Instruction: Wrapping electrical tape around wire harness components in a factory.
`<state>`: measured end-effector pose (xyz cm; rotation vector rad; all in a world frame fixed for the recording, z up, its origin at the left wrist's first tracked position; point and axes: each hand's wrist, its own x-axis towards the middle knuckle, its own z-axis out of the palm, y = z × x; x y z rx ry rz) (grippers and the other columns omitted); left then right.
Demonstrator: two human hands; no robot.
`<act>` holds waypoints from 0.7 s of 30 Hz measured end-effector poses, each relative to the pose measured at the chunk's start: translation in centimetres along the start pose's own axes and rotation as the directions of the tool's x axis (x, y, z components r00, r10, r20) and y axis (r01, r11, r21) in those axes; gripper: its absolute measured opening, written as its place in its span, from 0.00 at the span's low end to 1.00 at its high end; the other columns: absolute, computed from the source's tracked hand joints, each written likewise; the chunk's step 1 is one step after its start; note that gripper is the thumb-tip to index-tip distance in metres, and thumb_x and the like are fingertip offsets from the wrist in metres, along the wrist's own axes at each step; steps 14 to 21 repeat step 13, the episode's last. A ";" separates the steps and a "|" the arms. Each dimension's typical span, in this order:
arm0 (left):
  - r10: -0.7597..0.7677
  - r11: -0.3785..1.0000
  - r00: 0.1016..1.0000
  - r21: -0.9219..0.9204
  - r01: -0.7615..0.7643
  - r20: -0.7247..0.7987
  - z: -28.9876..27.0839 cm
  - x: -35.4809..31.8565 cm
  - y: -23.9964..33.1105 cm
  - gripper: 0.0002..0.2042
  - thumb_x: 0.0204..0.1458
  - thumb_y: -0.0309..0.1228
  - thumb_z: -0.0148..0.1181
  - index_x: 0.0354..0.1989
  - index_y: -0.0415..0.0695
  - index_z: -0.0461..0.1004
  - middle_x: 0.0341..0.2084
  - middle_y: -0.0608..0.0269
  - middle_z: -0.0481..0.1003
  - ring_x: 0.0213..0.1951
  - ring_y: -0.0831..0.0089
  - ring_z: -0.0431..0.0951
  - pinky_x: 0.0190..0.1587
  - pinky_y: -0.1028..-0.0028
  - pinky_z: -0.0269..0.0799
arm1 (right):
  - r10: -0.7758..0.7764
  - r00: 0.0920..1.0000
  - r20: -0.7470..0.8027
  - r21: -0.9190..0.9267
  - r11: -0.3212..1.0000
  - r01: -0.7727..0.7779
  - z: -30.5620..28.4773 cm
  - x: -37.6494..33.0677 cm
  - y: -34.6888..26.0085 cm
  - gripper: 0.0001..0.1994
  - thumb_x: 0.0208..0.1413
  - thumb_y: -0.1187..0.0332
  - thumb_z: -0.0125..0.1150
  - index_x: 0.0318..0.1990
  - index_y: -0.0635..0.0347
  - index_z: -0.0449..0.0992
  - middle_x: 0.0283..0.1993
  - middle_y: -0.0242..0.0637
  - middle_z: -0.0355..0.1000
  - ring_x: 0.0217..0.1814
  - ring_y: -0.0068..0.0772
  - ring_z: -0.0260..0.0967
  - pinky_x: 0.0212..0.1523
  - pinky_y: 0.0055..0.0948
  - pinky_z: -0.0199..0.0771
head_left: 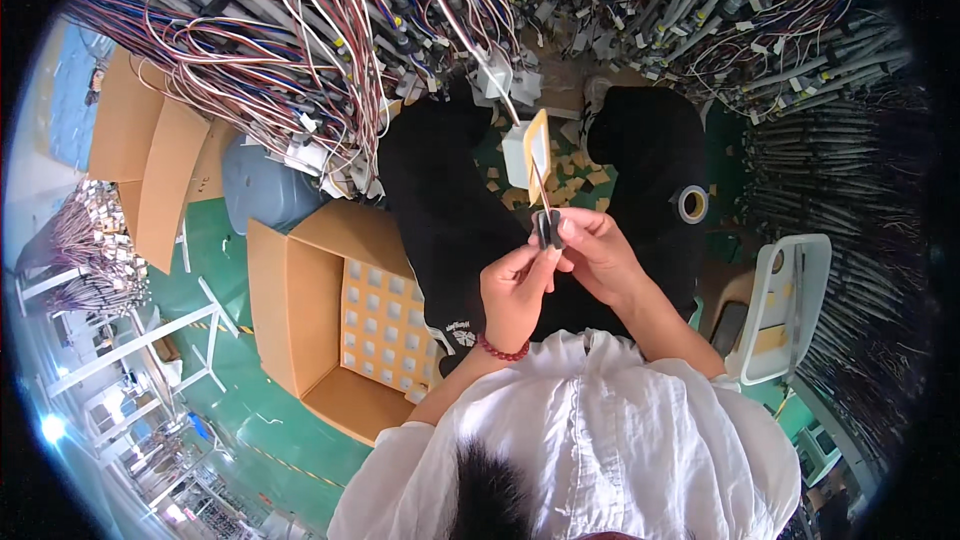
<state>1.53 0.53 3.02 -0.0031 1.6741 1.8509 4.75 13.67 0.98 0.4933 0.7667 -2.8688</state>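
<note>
My left hand (512,292), with a red bead bracelet at the wrist, and my right hand (602,255) meet in front of my chest. Both pinch a small dark piece (548,228) at the end of thin wires (530,145). The wires rise from it to a white connector (494,73) hanging from the wire bundles above. A small white sheet with a yellow backing (535,145) sits on the wires just above my fingers. My black trousers (450,210) lie below the hands.
Dense bundles of coloured wires (300,40) and grey cables (800,60) hang across the top. An open cardboard box (290,310) holding several white squares stands at my left, a grey-blue drum (262,188) behind it. A tape roll (692,203) and a white tray (795,300) are at my right.
</note>
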 end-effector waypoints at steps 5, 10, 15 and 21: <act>0.098 0.981 0.995 0.173 -0.091 -0.033 0.2 -0.1 -0.1 0.07 0.56 0.25 0.56 0.30 0.35 0.77 0.22 0.65 0.76 0.21 0.86 0.68 0.23 0.85 0.61 | -0.044 0.995 -0.093 -0.047 0.998 0.039 0.1 0.0 0.4 0.11 0.55 0.67 0.60 0.42 0.65 0.75 0.33 0.34 0.74 0.25 0.19 0.66 0.22 0.21 0.69; 0.107 0.975 0.993 0.190 -0.116 0.059 -1.4 0.2 -1.0 0.06 0.54 0.25 0.57 0.32 0.34 0.77 0.22 0.64 0.77 0.20 0.85 0.69 0.22 0.83 0.64 | -0.022 0.997 -0.077 -0.052 0.999 0.018 0.7 0.0 0.0 0.08 0.53 0.70 0.61 0.38 0.63 0.74 0.30 0.33 0.73 0.25 0.19 0.68 0.21 0.20 0.68; -0.010 0.935 0.962 0.343 -0.088 0.274 -2.9 1.0 0.1 0.06 0.55 0.28 0.57 0.34 0.39 0.79 0.25 0.62 0.79 0.25 0.80 0.74 0.29 0.81 0.68 | -0.028 1.000 -0.011 -0.087 0.996 0.027 0.4 -0.1 -0.1 0.07 0.53 0.70 0.62 0.37 0.62 0.73 0.29 0.32 0.72 0.26 0.20 0.69 0.22 0.21 0.69; -0.010 0.935 0.962 0.343 -0.088 0.274 -2.9 1.0 0.1 0.06 0.55 0.28 0.57 0.34 0.39 0.79 0.25 0.62 0.79 0.25 0.80 0.74 0.29 0.81 0.68 | -0.028 1.000 -0.011 -0.087 0.996 0.027 0.4 -0.1 -0.1 0.07 0.53 0.70 0.62 0.37 0.62 0.73 0.29 0.32 0.72 0.26 0.20 0.69 0.22 0.21 0.69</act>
